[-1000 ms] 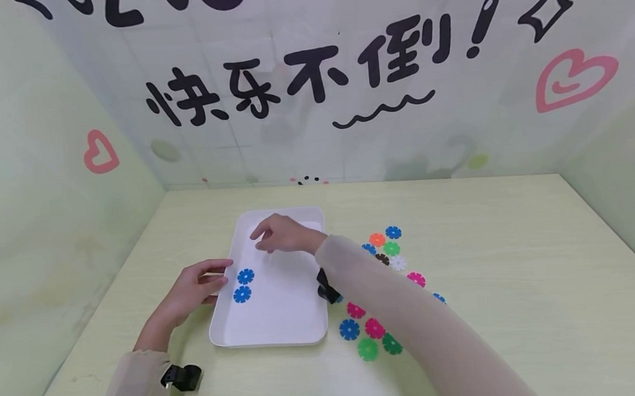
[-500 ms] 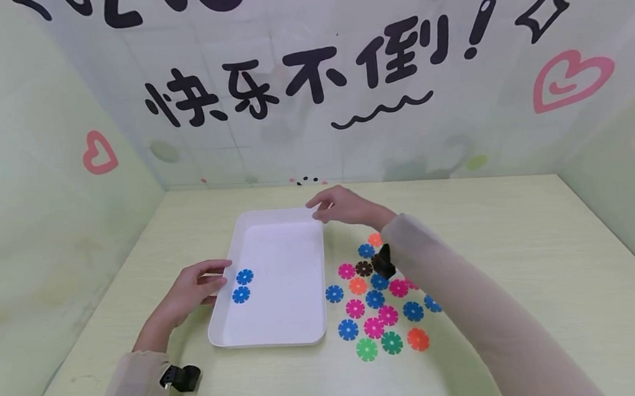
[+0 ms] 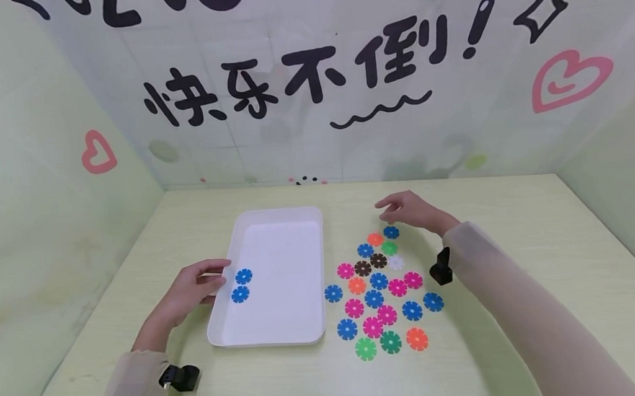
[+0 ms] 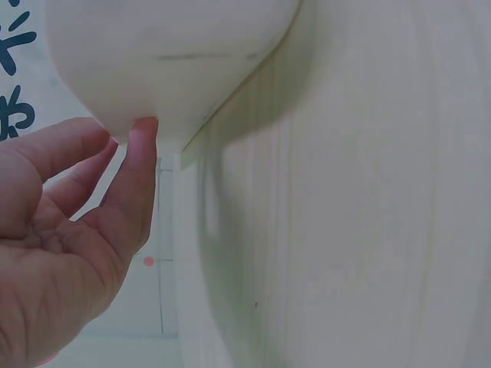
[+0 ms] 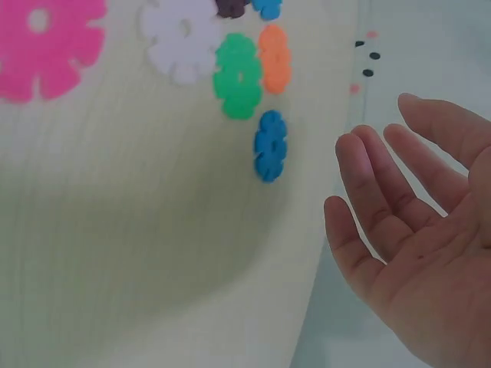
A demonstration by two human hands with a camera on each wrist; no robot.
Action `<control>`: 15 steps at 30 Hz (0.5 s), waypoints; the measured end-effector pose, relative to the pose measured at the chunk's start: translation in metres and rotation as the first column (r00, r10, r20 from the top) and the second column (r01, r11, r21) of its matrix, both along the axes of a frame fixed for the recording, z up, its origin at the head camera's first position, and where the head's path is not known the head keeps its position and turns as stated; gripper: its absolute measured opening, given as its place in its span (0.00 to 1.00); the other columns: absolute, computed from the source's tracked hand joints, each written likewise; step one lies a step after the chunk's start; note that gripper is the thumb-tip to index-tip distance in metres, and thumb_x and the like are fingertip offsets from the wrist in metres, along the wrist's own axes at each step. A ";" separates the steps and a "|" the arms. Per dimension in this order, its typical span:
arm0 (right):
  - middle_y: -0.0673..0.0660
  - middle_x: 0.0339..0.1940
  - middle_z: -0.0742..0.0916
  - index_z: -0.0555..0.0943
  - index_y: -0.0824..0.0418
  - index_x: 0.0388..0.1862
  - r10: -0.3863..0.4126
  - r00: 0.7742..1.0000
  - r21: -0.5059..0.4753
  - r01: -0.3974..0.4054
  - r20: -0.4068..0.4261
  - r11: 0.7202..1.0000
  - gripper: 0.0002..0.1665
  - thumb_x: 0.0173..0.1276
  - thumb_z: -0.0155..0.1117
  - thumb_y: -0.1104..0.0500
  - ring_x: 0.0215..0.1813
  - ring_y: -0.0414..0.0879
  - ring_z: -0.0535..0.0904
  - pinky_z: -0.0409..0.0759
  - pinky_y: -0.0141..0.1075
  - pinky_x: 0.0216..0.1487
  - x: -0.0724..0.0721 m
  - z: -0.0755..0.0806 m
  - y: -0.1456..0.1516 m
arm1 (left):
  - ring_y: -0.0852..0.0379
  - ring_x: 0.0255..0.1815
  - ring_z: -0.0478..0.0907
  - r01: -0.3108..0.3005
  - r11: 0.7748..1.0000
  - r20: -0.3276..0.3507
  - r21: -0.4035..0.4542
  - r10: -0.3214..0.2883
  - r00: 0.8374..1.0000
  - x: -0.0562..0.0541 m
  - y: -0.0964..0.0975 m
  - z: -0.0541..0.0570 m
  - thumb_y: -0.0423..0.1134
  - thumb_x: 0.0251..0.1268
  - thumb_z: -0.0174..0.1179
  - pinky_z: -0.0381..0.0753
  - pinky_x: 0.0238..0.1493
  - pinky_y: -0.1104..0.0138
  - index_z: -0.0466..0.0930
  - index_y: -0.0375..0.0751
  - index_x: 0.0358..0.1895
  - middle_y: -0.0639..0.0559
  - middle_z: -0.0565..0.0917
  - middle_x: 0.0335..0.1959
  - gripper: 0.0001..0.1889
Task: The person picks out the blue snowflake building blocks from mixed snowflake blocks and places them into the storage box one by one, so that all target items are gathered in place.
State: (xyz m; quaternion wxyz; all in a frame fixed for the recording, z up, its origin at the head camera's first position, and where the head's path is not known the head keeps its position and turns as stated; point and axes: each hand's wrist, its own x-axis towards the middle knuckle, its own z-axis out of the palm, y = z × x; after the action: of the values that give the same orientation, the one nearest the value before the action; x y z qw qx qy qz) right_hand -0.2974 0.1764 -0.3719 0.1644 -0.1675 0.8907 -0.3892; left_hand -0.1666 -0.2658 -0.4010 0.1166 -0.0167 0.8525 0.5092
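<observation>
My left hand (image 3: 193, 288) is at the left side of a white tray (image 3: 271, 326), its fairly straight fingertips touching the outer wall. The left wrist view shows one fingertip (image 4: 143, 134) against the tray's wall (image 4: 192, 69). Inside the tray, near its left edge, lie two blue snowflake discs (image 3: 240, 294), one above the other. My right hand (image 3: 413, 209) hovers beyond the far end of the loose discs, fingers loosely bent and holding nothing. Closest to it is a blue snowflake disc (image 3: 391, 232), also visible in the right wrist view beside a green disc (image 5: 238, 77).
Right of the tray, several notched discs lie spread on the table (image 3: 499, 227), among them pink (image 3: 373, 327), orange (image 3: 417, 339), brown (image 3: 378, 260), white (image 3: 395, 263) and dark green (image 3: 391, 342) ones. A printed wall (image 3: 313, 142) stands behind the table.
My right hand has left the tray's far part and swung right, past the tray's far corner, to above the far discs. My left hand and the two discs in the tray have stayed put.
</observation>
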 end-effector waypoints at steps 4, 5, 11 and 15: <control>0.63 0.45 0.81 0.73 0.66 0.59 -0.050 0.999 0.003 0.050 0.011 0.999 0.23 0.66 0.58 0.59 0.47 0.54 0.75 0.72 0.47 0.51 0.001 -0.014 0.017 | 0.43 0.52 0.72 -0.004 1.000 -0.001 0.003 0.004 1.000 0.000 0.000 0.000 0.36 0.65 0.55 0.80 0.42 0.58 0.67 0.37 0.63 0.37 0.70 0.57 0.23; 0.62 0.45 0.81 0.73 0.66 0.58 -0.061 0.998 -0.002 0.061 0.020 0.998 0.23 0.65 0.59 0.59 0.47 0.54 0.74 0.73 0.47 0.51 0.002 -0.016 0.020 | 0.43 0.52 0.72 -0.004 1.000 0.000 0.004 0.004 1.000 0.000 0.000 0.000 0.36 0.65 0.55 0.80 0.42 0.58 0.67 0.37 0.63 0.37 0.70 0.57 0.23; 0.63 0.45 0.80 0.75 0.67 0.56 -0.076 0.996 -0.038 0.078 0.052 0.996 0.23 0.61 0.63 0.62 0.46 0.52 0.73 0.73 0.40 0.49 0.003 -0.033 0.033 | 0.43 0.52 0.72 -0.007 1.000 0.000 -0.001 0.007 1.000 0.000 0.001 0.000 0.36 0.65 0.55 0.80 0.42 0.59 0.67 0.37 0.63 0.37 0.70 0.57 0.23; 0.62 0.43 0.79 0.76 0.67 0.55 -0.077 0.996 -0.050 0.078 0.034 0.996 0.23 0.60 0.65 0.63 0.44 0.52 0.72 0.73 0.36 0.46 0.002 -0.041 0.034 | 0.43 0.52 0.72 -0.008 1.000 0.001 0.000 0.008 1.000 0.000 0.001 0.001 0.36 0.65 0.55 0.80 0.42 0.59 0.67 0.37 0.63 0.37 0.70 0.57 0.23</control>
State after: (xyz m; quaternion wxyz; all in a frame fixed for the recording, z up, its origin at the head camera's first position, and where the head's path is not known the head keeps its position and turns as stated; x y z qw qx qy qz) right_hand -0.2951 0.2102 -0.4131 0.1593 -0.1307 0.8835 -0.4207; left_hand -0.1667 -0.2653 -0.4002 0.1150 -0.0203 0.8525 0.5095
